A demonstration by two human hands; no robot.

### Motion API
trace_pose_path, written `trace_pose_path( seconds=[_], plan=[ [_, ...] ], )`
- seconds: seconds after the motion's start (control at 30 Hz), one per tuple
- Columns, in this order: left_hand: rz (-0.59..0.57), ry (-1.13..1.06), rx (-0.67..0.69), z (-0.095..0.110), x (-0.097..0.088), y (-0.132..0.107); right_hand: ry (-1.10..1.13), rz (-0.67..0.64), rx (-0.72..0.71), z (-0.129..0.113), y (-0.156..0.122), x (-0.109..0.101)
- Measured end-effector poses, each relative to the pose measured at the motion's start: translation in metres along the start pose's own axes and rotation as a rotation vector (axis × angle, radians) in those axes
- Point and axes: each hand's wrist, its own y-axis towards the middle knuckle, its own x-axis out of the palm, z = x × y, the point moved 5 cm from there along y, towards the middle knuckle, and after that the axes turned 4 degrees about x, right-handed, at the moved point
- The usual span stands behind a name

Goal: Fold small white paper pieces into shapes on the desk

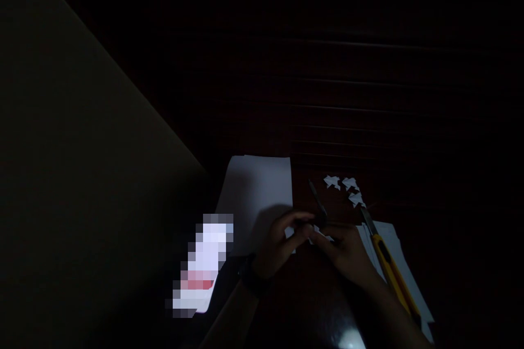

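Observation:
A small piece of folded white paper (321, 233) is pinched between my hands, its shape mostly hidden by the fingers. My left hand (284, 242), with a dark band on its wrist, has thumb and forefinger closed on the paper's left side. My right hand (347, 251) grips it from the other side, thumb toward the left hand's fingertips. Just beyond them lies a thin, dark pen-like object (317, 196). Farther off to the right are three small folded paper figures: one paper figure (331, 181), another paper figure (350, 183) and a nearer paper figure (356, 199).
White paper sheets (257, 185) lie left of my hands. A lit phone (204, 262), its screen pixelated, is at lower left. On the right, a yellow utility knife (387, 267) with its blade out rests on more paper (409, 272). The dark tabletop (305, 289) reflects light.

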Motion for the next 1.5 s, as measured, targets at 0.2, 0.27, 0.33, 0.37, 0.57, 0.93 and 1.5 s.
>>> trace_pose_path(
  seconds=[0.2,0.27,0.33,0.37,0.57,0.93,1.5],
  plan=[
    [-0.156,-0.058,-0.058,-0.014,0.012,0.000,-0.184,0.069,-0.223,-0.012,-0.004,0.002],
    [-0.171,-0.094,-0.083,-0.017,0.014,0.000,-0.239,0.091,-0.239,-0.010,-0.007,0.004],
    [-0.188,-0.123,-0.107,-0.017,0.013,0.000,-0.267,0.098,-0.250,-0.010,-0.010,0.006],
    [-0.197,-0.132,-0.119,-0.017,0.012,0.000,-0.273,0.095,-0.255,-0.010,-0.011,0.007],
    [-0.202,-0.134,-0.177,-0.020,0.008,-0.002,-0.274,0.070,-0.290,-0.014,-0.014,0.011],
    [-0.069,-0.174,-0.109,-0.014,0.007,-0.001,-0.454,0.040,-0.324,-0.002,-0.008,0.011],
    [0.187,-0.452,-0.351,-0.033,-0.008,-0.004,-0.052,0.037,-0.167,-0.002,-0.001,0.012]
  ],
)
